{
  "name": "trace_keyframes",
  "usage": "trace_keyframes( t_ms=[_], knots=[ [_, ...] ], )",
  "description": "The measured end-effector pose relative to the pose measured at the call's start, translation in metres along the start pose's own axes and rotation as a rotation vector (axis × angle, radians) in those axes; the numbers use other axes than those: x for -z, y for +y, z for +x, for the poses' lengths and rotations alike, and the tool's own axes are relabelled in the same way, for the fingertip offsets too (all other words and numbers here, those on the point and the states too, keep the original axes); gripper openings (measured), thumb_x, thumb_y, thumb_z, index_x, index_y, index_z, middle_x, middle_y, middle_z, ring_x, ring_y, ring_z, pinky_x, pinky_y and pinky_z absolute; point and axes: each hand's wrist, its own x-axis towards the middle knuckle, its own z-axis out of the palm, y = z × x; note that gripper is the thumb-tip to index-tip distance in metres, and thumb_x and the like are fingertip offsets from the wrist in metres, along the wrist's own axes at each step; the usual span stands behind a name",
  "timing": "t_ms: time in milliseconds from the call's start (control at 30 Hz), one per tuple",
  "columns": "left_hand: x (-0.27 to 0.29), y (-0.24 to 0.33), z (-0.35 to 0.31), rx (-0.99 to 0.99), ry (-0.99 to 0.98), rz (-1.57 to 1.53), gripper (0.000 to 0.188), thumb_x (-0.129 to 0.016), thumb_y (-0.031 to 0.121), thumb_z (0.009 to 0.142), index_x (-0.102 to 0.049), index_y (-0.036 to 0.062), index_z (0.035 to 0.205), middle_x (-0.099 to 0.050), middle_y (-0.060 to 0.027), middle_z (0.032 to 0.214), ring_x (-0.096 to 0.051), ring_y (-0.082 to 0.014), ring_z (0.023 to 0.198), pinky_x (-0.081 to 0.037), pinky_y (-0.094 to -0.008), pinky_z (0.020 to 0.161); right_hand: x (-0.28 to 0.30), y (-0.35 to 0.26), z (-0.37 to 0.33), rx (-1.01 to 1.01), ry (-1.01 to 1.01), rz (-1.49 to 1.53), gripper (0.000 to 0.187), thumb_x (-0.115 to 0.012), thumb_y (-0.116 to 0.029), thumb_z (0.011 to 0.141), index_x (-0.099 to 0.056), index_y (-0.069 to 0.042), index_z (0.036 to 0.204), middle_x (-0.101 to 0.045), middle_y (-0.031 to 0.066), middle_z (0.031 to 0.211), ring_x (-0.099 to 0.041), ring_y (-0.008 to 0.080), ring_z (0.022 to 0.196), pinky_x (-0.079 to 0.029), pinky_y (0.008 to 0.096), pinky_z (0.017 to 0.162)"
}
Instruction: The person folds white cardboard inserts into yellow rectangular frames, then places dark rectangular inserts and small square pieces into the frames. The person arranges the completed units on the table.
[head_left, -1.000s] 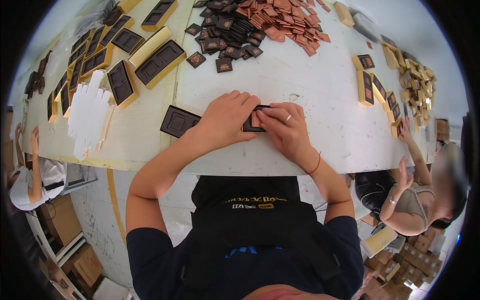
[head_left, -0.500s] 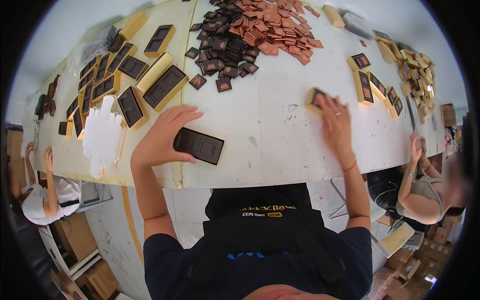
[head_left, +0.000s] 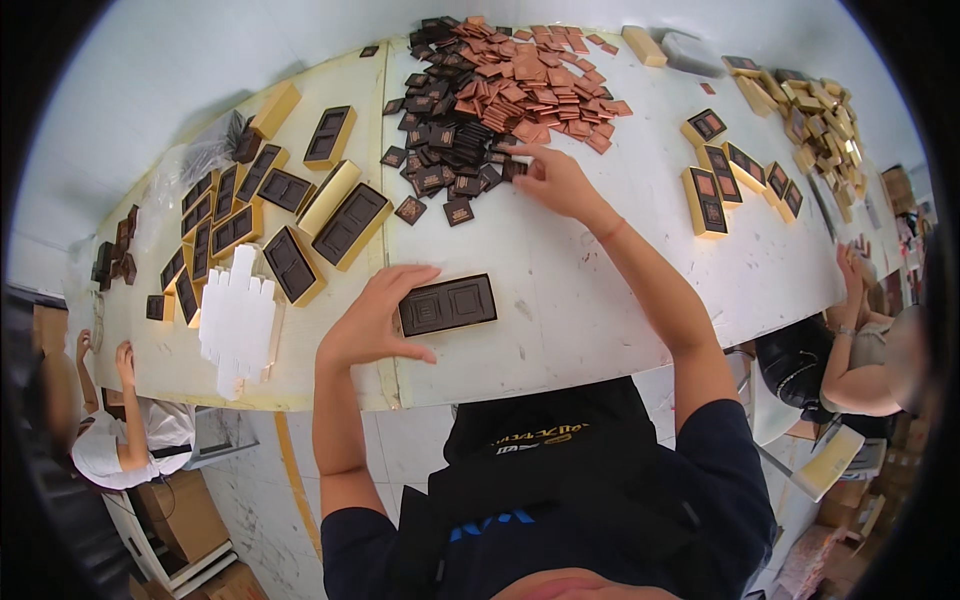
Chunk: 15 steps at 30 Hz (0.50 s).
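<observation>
In front of me on the table lies a gold box with a dark brown two-hollow tray (head_left: pixel 448 304); both hollows hold nothing. My left hand (head_left: pixel 372 318) is curved around its left end, fingers and thumb spread on either side. My right hand (head_left: pixel 560 182) reaches to the near right edge of a heap of dark brown wrapped squares (head_left: pixel 450 140), which look like chocolates. Its thumb and forefinger close around one dark square (head_left: pixel 513 169). Copper-coloured squares (head_left: pixel 535 85) are heaped against the dark ones.
Several gold boxes with hollow dark trays (head_left: pixel 352 228) stand at the left, beside a stack of white card strips (head_left: pixel 238 318). Filled boxes (head_left: pixel 705 200) stand at the right, before a pile of gold boxes (head_left: pixel 815 125). Other people sit at both table ends.
My right hand has let go of a box beside the filled ones and moved left to the dark squares. The box by my left hand lies straighter. The whole view has shifted.
</observation>
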Motion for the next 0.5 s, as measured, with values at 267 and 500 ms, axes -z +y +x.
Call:
trace_keyframes(
  t_ms=[267,500],
  knots=[
    [-0.067,0.014,0.036,-0.028,0.181,0.08,0.067,-0.082,0.016,0.072,-0.055,0.0082,0.133,-0.059,-0.0127,0.116,-0.053,-0.0331,0.11,-0.045,-0.042,0.097,0.01,-0.037,-0.093,-0.051,-0.253,0.772,0.027,-0.064,-0.008,0.098,-0.063,0.0,0.124,-0.07,0.0018,0.093,-0.062,0.0057,0.081,-0.051,0.0224,0.07],
    [-0.119,0.038,0.079,0.053,0.35,0.078,0.078,-0.087,0.022,0.068,-0.05,0.0068,0.135,-0.061,-0.011,0.107,-0.057,-0.0313,0.101,-0.048,-0.0416,0.088,-0.018,-0.038,-0.129,0.03,0.124,0.444,0.012,-0.072,-0.005,0.09,-0.065,-0.001,0.099,-0.065,0.0009,0.083,-0.058,0.0071,0.073,-0.049,0.0237,0.068]
  ],
)
